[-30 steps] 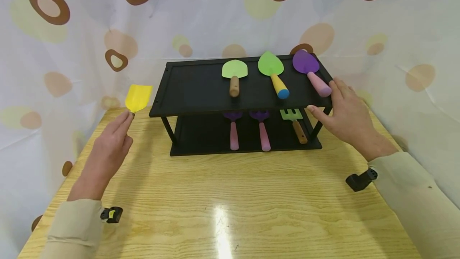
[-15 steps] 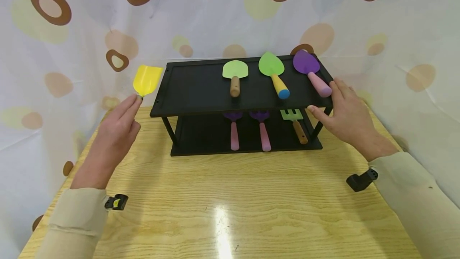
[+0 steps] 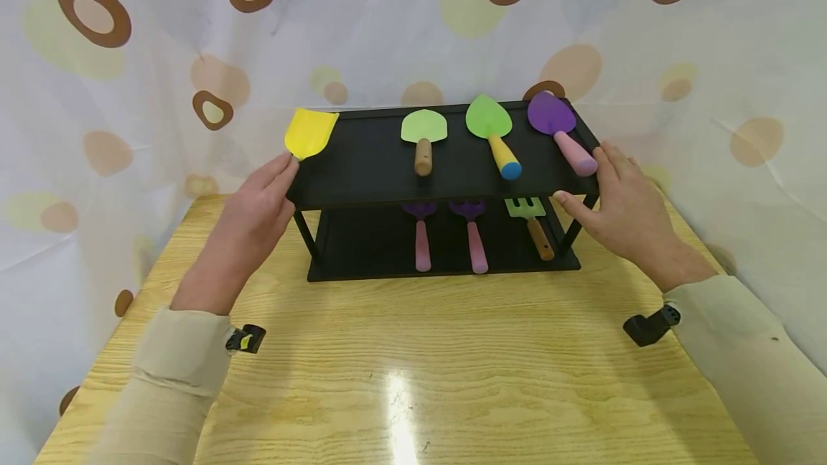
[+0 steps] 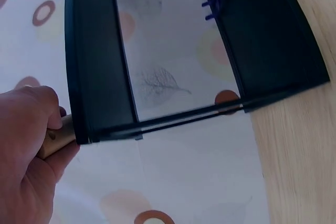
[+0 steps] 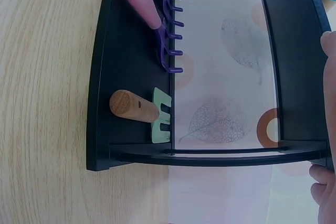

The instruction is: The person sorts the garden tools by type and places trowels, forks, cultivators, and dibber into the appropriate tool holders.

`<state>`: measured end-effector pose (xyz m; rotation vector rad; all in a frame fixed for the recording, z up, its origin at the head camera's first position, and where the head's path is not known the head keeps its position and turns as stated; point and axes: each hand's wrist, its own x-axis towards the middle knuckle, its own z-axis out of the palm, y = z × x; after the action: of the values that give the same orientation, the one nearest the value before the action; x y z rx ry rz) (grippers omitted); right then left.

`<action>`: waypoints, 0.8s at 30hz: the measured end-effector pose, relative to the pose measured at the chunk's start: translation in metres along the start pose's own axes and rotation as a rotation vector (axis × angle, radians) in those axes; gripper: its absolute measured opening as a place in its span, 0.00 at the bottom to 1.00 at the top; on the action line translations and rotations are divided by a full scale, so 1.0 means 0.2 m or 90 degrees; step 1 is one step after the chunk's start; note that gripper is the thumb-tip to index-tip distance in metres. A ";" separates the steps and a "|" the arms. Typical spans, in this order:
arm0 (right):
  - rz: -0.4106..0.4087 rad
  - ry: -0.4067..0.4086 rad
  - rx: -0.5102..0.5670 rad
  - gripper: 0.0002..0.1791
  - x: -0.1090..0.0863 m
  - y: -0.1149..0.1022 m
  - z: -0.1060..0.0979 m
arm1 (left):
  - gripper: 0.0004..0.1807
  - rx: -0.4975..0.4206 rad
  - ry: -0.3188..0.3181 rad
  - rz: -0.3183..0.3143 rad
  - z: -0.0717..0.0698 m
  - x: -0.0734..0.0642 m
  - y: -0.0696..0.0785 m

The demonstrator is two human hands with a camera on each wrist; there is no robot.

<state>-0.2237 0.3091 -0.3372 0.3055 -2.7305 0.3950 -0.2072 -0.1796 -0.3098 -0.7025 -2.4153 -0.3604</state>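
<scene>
My left hand (image 3: pixel 250 219) pinches a small yellow toy shovel (image 3: pixel 310 133) by its wooden handle (image 4: pixel 56 139). The blade is over the left end of the black two-tier rack (image 3: pixel 362 163); whether it touches is unclear. My right hand (image 3: pixel 625 210) grips the rack's right front corner, thumb at the front edge and fingers along the side. On the top tier lie a pale green shovel (image 3: pixel 423 126) with a wooden handle, a green trowel (image 3: pixel 488 119) with a yellow handle, and a purple trowel (image 3: pixel 550 115) with a pink handle.
On the lower tier lie two purple rakes (image 3: pixel 422 244) (image 3: pixel 477 246) with pink handles and a green fork (image 3: pixel 539 237) with a wooden handle. The rack stands on a wooden table (image 3: pixel 388 350), before a patterned cloth (image 3: pixel 362 34).
My left hand has carried the yellow shovel rightward and upward, from beside the rack to over its left end. My right hand stays at the rack's corner.
</scene>
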 end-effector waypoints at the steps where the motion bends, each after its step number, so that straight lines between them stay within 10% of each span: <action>1: 0.000 0.000 0.000 0.52 0.00 0.00 0.00 | 0.26 0.001 -0.003 0.002 0.01 0.01 0.01; 24: -0.006 0.008 0.012 0.52 -0.01 0.01 0.01 | 0.24 0.063 -0.089 -0.079 0.16 0.20 0.16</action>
<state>-0.2235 0.3096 -0.3397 0.3195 -2.7139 0.4179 -0.2320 -0.1231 -0.3077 -0.5514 -2.5971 -0.2458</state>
